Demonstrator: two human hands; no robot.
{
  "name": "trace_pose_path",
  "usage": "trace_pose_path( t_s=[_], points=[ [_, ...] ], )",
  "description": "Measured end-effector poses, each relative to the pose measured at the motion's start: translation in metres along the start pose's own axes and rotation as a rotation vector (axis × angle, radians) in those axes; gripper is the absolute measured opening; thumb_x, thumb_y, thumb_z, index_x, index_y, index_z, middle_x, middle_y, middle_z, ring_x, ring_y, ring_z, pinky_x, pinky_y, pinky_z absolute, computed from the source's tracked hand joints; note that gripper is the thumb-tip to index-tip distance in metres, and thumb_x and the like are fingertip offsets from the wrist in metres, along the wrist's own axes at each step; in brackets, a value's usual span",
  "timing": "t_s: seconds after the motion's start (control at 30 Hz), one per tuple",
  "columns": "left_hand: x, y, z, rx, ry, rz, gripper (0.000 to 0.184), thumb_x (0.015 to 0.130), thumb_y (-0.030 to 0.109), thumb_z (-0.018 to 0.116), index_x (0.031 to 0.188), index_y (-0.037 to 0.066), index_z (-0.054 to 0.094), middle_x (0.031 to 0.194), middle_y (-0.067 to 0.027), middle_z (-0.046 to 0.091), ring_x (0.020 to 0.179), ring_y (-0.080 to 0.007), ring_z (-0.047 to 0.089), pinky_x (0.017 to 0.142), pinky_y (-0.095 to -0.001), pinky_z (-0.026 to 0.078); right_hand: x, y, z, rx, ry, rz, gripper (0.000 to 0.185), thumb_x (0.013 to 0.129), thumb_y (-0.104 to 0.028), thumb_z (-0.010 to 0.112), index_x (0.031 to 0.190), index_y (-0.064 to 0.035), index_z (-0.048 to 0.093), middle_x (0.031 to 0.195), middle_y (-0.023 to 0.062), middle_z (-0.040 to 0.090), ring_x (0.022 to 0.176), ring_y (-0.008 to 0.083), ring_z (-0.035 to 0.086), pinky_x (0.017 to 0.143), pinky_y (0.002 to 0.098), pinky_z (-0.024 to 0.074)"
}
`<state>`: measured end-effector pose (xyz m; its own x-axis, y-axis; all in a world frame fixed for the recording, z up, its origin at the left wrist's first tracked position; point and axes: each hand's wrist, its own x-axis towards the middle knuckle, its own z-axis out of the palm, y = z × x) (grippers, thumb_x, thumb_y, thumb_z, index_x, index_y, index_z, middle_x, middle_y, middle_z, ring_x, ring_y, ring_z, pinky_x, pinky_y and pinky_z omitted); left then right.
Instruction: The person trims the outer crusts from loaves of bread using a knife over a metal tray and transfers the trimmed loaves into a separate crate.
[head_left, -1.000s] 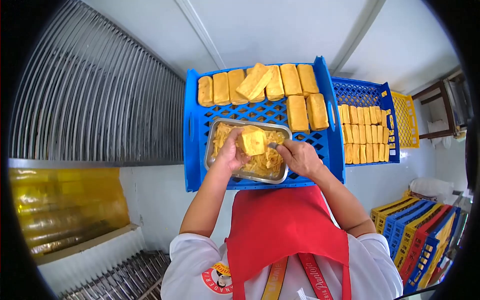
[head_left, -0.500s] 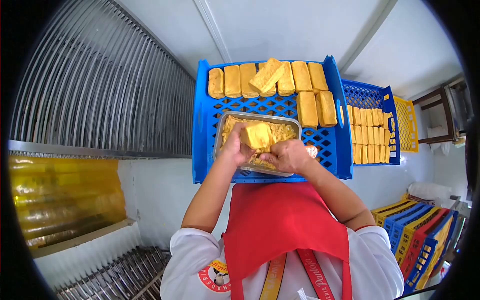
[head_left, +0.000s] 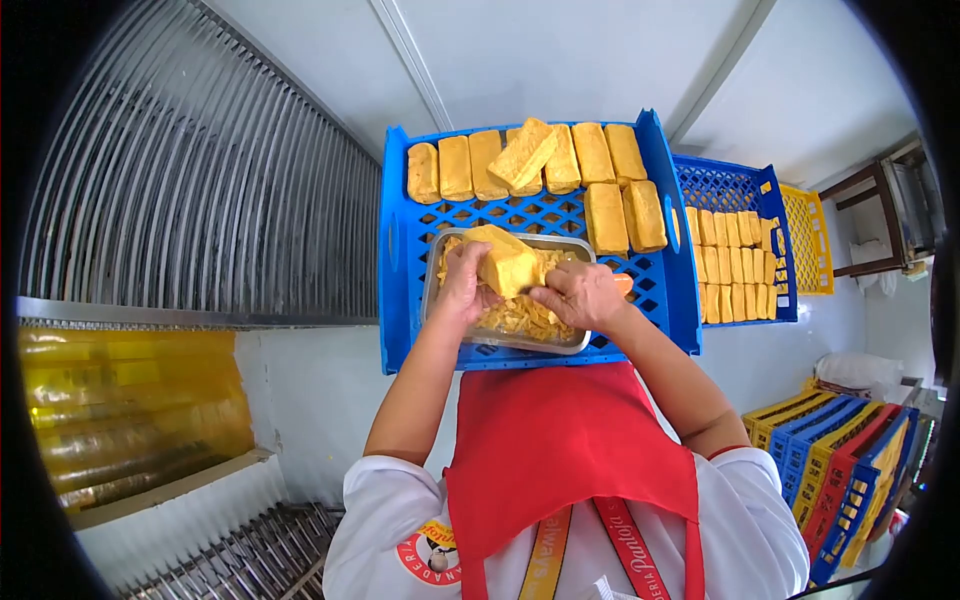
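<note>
My left hand [head_left: 468, 285] is closed around a yellow bread loaf [head_left: 510, 268], tilted above a clear plastic tub [head_left: 432, 290]. Yellow crust shavings [head_left: 525, 318] fill much of the tub. Held in my right hand [head_left: 585, 295] is what looks like a small knife; its orange handle [head_left: 623, 284] pokes out past the fist, and its blade is mostly hidden at the loaf's lower right side. The tub stands in a blue plastic crate [head_left: 393, 300]. More loaves [head_left: 456, 168] line the crate's far side, one lying askew on top [head_left: 524, 155].
To the right, a second blue crate [head_left: 785, 245] holds rows of small loaves, with a yellow crate [head_left: 810, 240] beyond it. Stacked coloured crates [head_left: 825, 460] stand at lower right. A metal slatted rack [head_left: 210, 180] rises close on the left.
My left hand has turned the loaf, so more of its long side shows. The right hand has shifted slightly up around the knife. The whole view has moved a little.
</note>
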<state>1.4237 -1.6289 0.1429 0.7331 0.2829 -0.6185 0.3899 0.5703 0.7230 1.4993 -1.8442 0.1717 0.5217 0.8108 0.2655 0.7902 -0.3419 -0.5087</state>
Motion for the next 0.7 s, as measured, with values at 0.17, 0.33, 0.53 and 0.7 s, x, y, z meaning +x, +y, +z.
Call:
trace_pose_path(
  t_s=[0.17, 0.33, 0.53, 0.7],
  points=[
    [-0.012, 0.007, 0.000, 0.100, 0.131, 0.309, 0.071, 0.070, 0.009, 0.074, 0.132, 0.009, 0.039, 0.114, -0.0144, 0.057, 0.104, -0.0285, 0.064, 0.076, -0.0410, 0.060, -0.018, 0.013, 0.001, 0.030, -0.072, 0.128, 0.042, 0.092, -0.044, 0.062, 0.072, -0.0075, 0.065, 0.067, 0.0142, 0.062, 0.065, 0.0353, 0.063, 0.058, 0.0470, 0.0489],
    [-0.029, -0.003, 0.003, 0.640, -0.034, 0.861, 0.052, 0.066, -0.007, 0.070, 0.114, 0.006, 0.055, 0.115, -0.0108, 0.058, 0.113, -0.0270, 0.059, 0.097, -0.0351, 0.047, -0.008, 0.007, -0.015, 0.163, -0.076, 0.426, 0.046, 0.097, -0.045, 0.053, 0.077, -0.0054, 0.064, 0.074, 0.0200, 0.064, 0.073, 0.0428, 0.062, 0.065, 0.0518, 0.0483],
    [-0.031, -0.014, 0.008, 0.937, -0.020, 1.022, 0.055, 0.063, -0.006, 0.075, 0.112, 0.009, 0.056, 0.116, -0.0153, 0.056, 0.116, -0.0371, 0.054, 0.099, -0.0408, 0.045, 0.007, -0.014, -0.016, 0.171, -0.070, 0.349, 0.044, 0.098, -0.042, 0.051, 0.076, -0.0055, 0.062, 0.073, 0.0195, 0.064, 0.074, 0.0422, 0.063, 0.065, 0.0511, 0.0489],
    [-0.037, -0.014, 0.013, 0.967, 0.002, 1.001, 0.058, 0.061, -0.007, 0.073, 0.114, 0.011, 0.056, 0.120, -0.0154, 0.054, 0.118, -0.0385, 0.052, 0.100, -0.0428, 0.044, 0.005, -0.014, -0.005, 0.096, -0.045, 0.223, 0.042, 0.098, -0.041, 0.051, 0.077, -0.0063, 0.063, 0.074, 0.0181, 0.066, 0.072, 0.0393, 0.064, 0.064, 0.0497, 0.0502]
  ],
)
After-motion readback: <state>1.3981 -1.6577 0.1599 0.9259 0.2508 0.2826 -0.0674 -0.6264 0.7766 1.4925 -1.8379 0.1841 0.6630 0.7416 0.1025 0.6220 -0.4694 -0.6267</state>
